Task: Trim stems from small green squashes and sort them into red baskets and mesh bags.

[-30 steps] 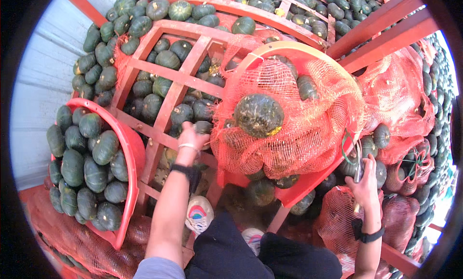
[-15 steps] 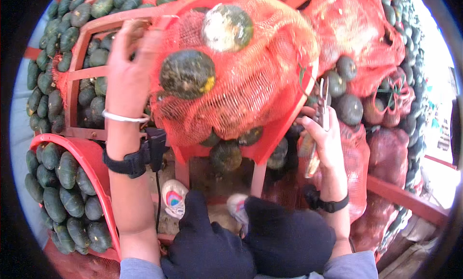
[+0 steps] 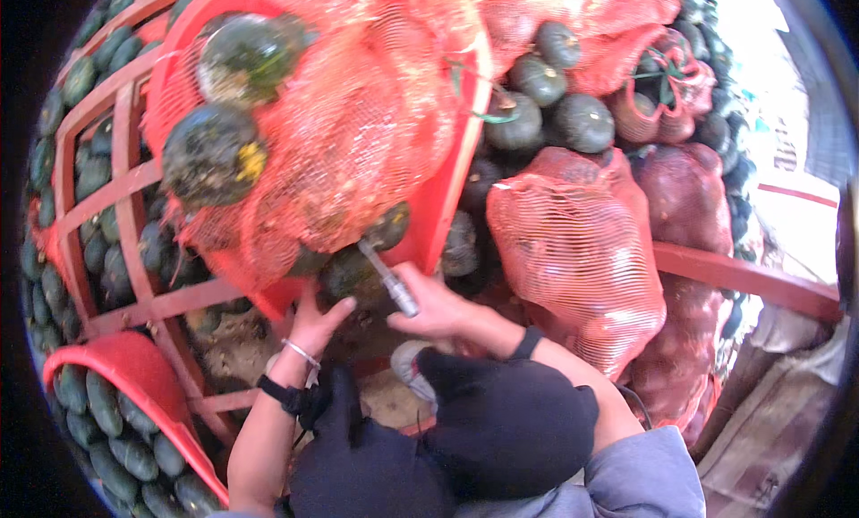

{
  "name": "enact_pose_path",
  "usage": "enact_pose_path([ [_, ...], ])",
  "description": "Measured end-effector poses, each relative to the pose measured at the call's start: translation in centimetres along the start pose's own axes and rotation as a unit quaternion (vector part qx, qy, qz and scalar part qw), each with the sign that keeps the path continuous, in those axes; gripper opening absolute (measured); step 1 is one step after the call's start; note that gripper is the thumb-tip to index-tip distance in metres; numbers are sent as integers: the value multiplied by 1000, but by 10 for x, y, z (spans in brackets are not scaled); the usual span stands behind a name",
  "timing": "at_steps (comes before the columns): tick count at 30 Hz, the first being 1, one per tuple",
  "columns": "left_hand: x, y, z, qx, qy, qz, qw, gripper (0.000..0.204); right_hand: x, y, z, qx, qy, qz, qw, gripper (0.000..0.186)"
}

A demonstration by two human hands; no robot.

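Right hand (image 3: 436, 307), holding one metal tool (image 3: 391, 281), has moved nearer left hand (image 3: 313, 326).

A produce store or packing place, by the look of it: dark green round squashes (image 3: 586, 123) lie heaped by the red-painted lattice frame (image 3: 130, 188) and inside the rim of a curved red plastic tub (image 3: 152, 372), with bulging red mesh sacks (image 3: 582, 259) (daylight glares beyond, at right).
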State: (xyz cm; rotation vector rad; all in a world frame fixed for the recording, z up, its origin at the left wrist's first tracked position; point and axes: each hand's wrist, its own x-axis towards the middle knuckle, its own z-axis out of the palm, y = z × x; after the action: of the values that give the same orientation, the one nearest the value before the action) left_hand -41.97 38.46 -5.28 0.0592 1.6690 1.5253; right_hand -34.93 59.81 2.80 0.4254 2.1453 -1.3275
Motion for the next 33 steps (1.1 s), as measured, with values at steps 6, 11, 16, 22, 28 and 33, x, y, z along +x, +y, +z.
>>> enact_pose_path([
  [6,-10,16,-10,-109,32,-112,987,70,-20,-22,-12,61,-37,-71,995,65],
  [11,-19,87,14,-148,-32,-86,985,72,-59,-56,-75,1,-13,-145,989,78],
  [16,6,198,12,-89,6,214,973,71,-40,-107,-119,-37,183,-295,937,78],
  [22,41,213,-49,-31,308,296,903,39,-21,-109,-198,105,386,-164,902,49],
  [28,70,135,-150,-152,386,159,896,46,34,-46,-178,272,408,-12,871,24],
  [33,92,140,-129,-234,265,38,935,63,88,-12,-160,355,439,-44,824,9],
])
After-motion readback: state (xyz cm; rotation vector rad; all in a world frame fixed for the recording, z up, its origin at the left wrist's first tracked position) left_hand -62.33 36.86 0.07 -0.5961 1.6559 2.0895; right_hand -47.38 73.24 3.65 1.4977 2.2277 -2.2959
